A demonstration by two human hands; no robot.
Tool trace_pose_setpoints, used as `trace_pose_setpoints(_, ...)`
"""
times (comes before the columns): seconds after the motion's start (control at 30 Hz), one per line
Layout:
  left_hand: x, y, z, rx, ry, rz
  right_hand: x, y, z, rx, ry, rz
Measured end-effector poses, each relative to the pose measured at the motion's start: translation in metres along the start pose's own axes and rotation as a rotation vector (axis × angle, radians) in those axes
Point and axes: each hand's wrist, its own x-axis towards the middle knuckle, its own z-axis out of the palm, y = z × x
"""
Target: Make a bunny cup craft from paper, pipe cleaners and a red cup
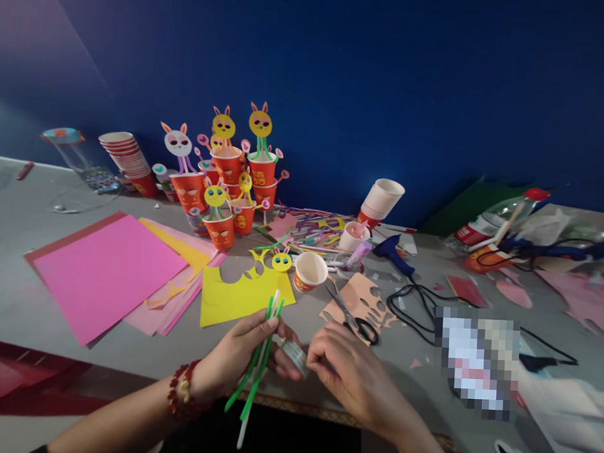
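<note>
Near the table's front edge, my left hand (254, 341) is closed around green and white strips (258, 371) that hang down past the fingers. A small pale roll or bundle (293, 357) lies against its lower fingers. Just to the right, my right hand (343, 368) has its fingers bent together beside that pale item; what they pinch, if anything, is too small to tell. Beyond the hands lie a cut yellow sheet (243, 294), a yellow face cutout (282, 260), an upright paper cup (310, 272) and black-handled scissors (353, 315) on a peach sheet (362, 289).
Pink sheets (105, 264) lie at the left. Red cups with rabbit figures (220, 233) stand at the back. Behind the open cup are scattered pens (316, 237). A blue glue gun (393, 252) and its black cord (419, 298) occupy the right, near a bottle (482, 228).
</note>
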Motion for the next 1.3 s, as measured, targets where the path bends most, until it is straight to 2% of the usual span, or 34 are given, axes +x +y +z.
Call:
trace_pose_setpoints(0.2, 0.001, 0.002, -0.003, -0.062, 0.067, 0.048, -0.014, 0.004, 0.0, 0.112, 0.07, -0.098)
trace_pose_setpoints(0.33, 0.001, 0.002, -0.005, -0.077, 0.052, 0.035, -0.018, 0.009, -0.003, 0.094, 0.154, -0.076)
trace_pose_setpoints(0.47, 0.001, 0.001, -0.001, -0.065, -0.005, 0.021, -0.011, 0.011, 0.001, 0.111, 0.075, -0.057)
trace_pose_setpoints(0.67, 0.0, 0.001, 0.001, -0.08, -0.007, 0.032, -0.009, 0.013, 0.007, 0.153, 0.129, -0.081)
trace_pose_setpoints(0.97, 0.001, -0.002, 0.002, -0.073, -0.007, 0.047, -0.009, 0.007, 0.007, 0.128, 0.034, -0.04)
trace_pose_setpoints(1.13, 0.001, -0.001, 0.001, -0.137, 0.024, 0.033, -0.015, 0.009, 0.011, 0.248, 0.079, -0.067)
trace_pose_setpoints(1.3, 0.006, -0.003, -0.008, -0.229, 0.027, -0.073, -0.023, 0.009, 0.009, 0.388, 0.101, -0.082)
